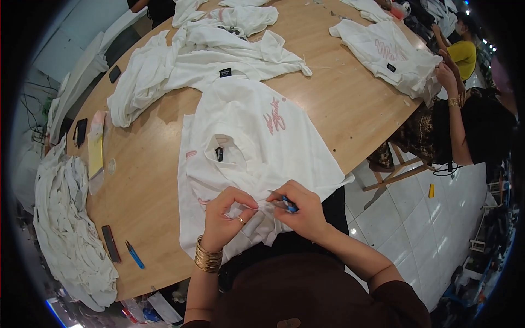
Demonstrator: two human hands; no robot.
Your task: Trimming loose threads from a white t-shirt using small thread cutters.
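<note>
A white T-shirt with pink script lettering is spread at the table's near edge, partly over my lap. Its round collar shows a dark neck label. My left hand, with a ring and gold bangles, pinches a bit of the white fabric between thumb and forefinger. Close beside it, my right hand is wrapped round small thread snips with blue handles. Their blade tips point left toward the pinched cloth, and the fingers partly hide them. Whether a thread lies between the hands is too small to tell.
More white shirts lie heaped beyond, and a white garment pile hangs over the left edge. At left are blue tweezers, a dark flat case and a phone. A person at right handles another white shirt.
</note>
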